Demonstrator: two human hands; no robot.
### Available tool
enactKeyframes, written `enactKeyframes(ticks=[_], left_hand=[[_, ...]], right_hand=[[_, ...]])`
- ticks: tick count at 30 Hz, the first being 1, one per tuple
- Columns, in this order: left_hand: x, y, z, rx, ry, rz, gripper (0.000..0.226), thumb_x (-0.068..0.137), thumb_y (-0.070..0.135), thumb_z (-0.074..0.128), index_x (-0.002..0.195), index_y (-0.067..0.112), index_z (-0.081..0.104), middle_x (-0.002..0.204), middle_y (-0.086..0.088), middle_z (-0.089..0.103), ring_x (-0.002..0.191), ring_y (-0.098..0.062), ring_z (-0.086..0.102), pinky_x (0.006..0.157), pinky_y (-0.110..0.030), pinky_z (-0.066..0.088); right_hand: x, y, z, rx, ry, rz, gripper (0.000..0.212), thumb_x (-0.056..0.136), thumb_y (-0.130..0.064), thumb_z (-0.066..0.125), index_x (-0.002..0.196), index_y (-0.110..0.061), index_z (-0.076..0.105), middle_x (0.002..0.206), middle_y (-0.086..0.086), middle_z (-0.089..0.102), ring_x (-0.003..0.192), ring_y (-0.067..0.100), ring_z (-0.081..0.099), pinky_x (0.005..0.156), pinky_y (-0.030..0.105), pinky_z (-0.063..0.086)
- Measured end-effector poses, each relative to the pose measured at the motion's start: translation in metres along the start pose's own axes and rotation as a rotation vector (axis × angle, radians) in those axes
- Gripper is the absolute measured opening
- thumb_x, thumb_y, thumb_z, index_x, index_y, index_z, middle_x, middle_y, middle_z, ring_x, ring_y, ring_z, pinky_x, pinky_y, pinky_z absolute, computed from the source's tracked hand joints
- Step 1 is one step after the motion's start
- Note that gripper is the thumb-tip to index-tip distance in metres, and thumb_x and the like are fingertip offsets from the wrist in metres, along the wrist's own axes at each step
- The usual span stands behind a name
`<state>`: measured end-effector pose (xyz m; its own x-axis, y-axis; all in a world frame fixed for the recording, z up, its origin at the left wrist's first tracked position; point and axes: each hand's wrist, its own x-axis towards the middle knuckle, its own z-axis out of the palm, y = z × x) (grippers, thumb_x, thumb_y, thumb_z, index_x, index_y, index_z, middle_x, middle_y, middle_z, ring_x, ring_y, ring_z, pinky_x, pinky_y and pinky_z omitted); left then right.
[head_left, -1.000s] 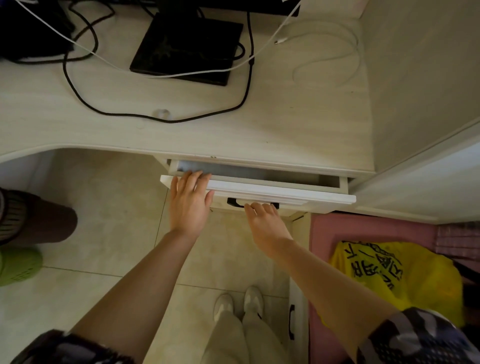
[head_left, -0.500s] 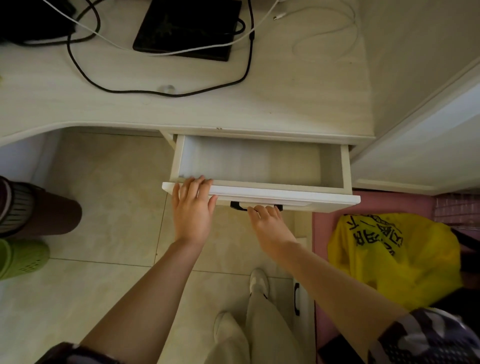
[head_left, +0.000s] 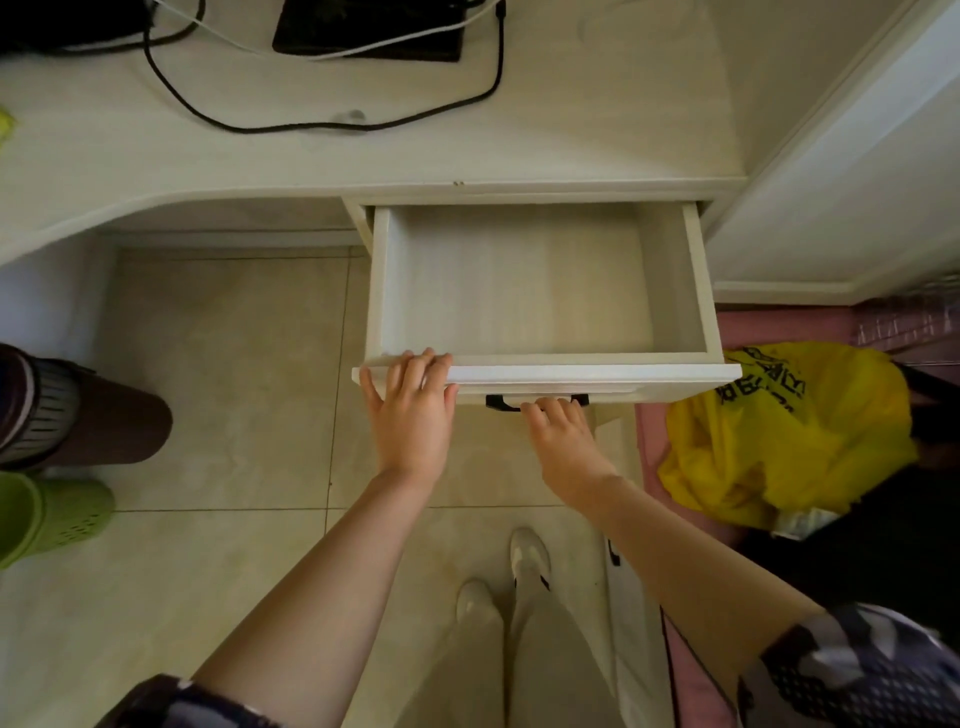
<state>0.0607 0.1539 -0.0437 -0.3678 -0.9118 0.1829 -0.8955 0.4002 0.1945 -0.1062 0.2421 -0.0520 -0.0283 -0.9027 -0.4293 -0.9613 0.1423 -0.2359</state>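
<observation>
fingers (head_left: 415, 364) of the left grip (head_left: 413, 410) bend over the top edge of the drawer front (head_left: 597, 374) at its left end. the thumb lies on the face, so this grip holds the front. the right grip (head_left: 563, 441) is curled round the black handle (head_left: 496, 402) in the middle of the front and holds it. the drawer (head_left: 519, 291) sticks far out from under the table (head_left: 519, 140), and its white bottom shows. on the table lie a black cable (head_left: 498, 78) and a flat black thing (head_left: 363, 26). a yellow bag (head_left: 779, 431) lies low down, just right of the drawer. a brown bin (head_left: 104, 415) and a green bin (head_left: 52, 514) stand well to the left on the tiled floor (head_left: 234, 364).
</observation>
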Motion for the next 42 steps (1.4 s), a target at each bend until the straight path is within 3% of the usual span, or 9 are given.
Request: enactKeyframes(ticks=[22, 28, 31, 36, 42], left_hand=[[-0.075, 0.020, -0.028, -0.025, -0.152, -0.106, 0.034, 0.077, 0.018, 0.075, 0.110, 0.018, 0.067, 0.121, -0.001, 0.066, 0.120, -0.022, 0.058, 0.103, -0.070, 0.024], [-0.071, 0.021, -0.044, -0.014, -0.376, -0.106, 0.047, 0.088, 0.020, 0.061, 0.134, 0.022, 0.050, 0.146, 0.003, 0.045, 0.141, -0.016, 0.033, 0.111, -0.059, 0.017], [-0.070, 0.022, -0.060, -0.093, -0.449, -0.136, 0.050, 0.092, 0.016, 0.053, 0.141, 0.020, 0.041, 0.152, 0.003, 0.035, 0.145, -0.015, 0.022, 0.114, -0.049, 0.024], [-0.076, 0.027, -0.097, -0.296, -0.365, -0.276, 0.041, 0.092, 0.013, 0.051, 0.132, 0.013, 0.051, 0.137, -0.006, 0.053, 0.128, -0.021, 0.047, 0.097, -0.035, 0.046], [-0.086, 0.021, -0.152, -0.362, -0.164, -0.361, 0.033, 0.091, 0.015, 0.055, 0.124, 0.015, 0.058, 0.115, -0.006, 0.065, 0.099, -0.022, 0.064, 0.077, -0.032, 0.050]], right_hand=[[-0.064, -0.013, 0.007, 0.050, -0.160, 0.035, 0.057, 0.083, 0.000, 0.047, 0.138, -0.006, 0.035, 0.135, 0.017, 0.044, 0.129, 0.035, 0.039, 0.110, 0.041, 0.035], [-0.073, -0.015, -0.010, 0.205, -0.178, 0.083, 0.048, 0.089, -0.005, 0.044, 0.137, -0.006, 0.039, 0.134, 0.014, 0.049, 0.127, 0.029, 0.042, 0.100, 0.039, 0.045], [-0.087, -0.017, -0.028, 0.242, -0.162, 0.080, 0.042, 0.093, -0.011, 0.042, 0.135, -0.007, 0.042, 0.132, 0.012, 0.051, 0.124, 0.026, 0.045, 0.097, 0.036, 0.045], [-0.103, -0.026, -0.066, 0.276, -0.107, 0.032, 0.040, 0.095, -0.017, 0.041, 0.135, -0.012, 0.046, 0.129, 0.007, 0.054, 0.120, 0.024, 0.050, 0.094, 0.036, 0.048], [-0.100, -0.066, -0.101, 0.287, -0.047, -0.071, 0.038, 0.095, -0.017, 0.041, 0.132, -0.016, 0.049, 0.127, 0.005, 0.056, 0.118, 0.022, 0.051, 0.093, 0.036, 0.049]])
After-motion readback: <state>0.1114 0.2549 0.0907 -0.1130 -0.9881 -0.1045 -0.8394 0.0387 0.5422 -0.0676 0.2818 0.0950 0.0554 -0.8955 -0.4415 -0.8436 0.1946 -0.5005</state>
